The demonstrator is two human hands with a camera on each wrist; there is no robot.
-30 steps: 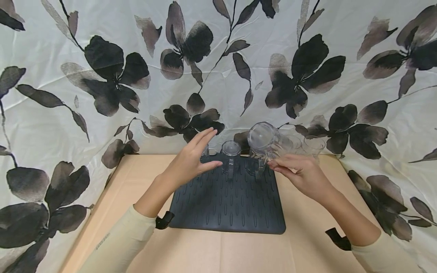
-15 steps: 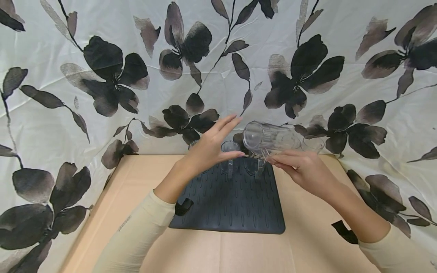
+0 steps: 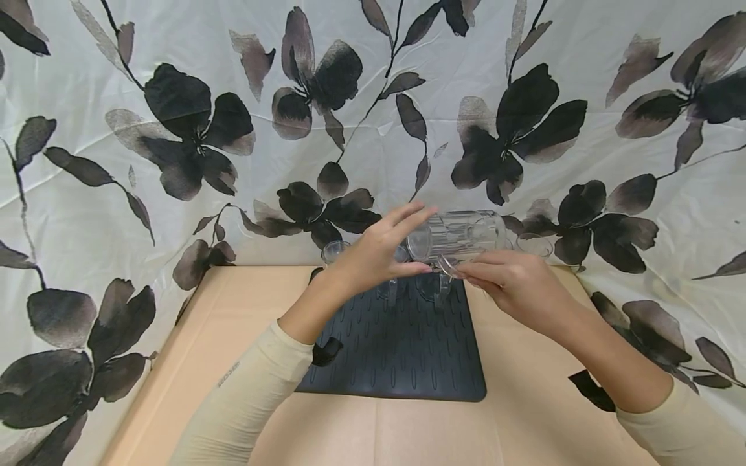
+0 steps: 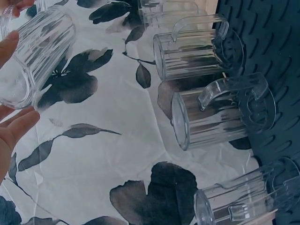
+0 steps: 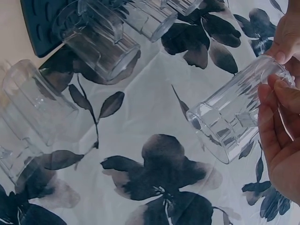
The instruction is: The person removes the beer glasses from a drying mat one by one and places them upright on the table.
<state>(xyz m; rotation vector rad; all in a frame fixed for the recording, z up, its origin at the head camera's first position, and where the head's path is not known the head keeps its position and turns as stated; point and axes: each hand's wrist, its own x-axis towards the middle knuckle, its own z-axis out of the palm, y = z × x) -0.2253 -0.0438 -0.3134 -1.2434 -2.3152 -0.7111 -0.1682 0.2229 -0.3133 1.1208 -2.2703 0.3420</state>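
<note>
Clear mug (image 3: 460, 234), sideways between hands (image 3: 515, 281), handle (image 3: 447, 266) and rear mugs (image 3: 434, 286) partly hidden

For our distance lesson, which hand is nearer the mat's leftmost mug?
Left. In head view, the left hand partly covers the leftmost mug; the right hand is farther right.

A glossy, see-through mug (image 3: 469, 232) of what looks like glass or clear plastic, its wall fluted, contrasts with a matt, rubber-like mat (image 3: 402, 353) rough with raised ridges, a smooth, low-sheen worktop (image 3: 245, 304), creased, faintly shiny cloth backdrop (image 3: 373, 145) and matt fabric sleeves (image 3: 250, 395).
</note>
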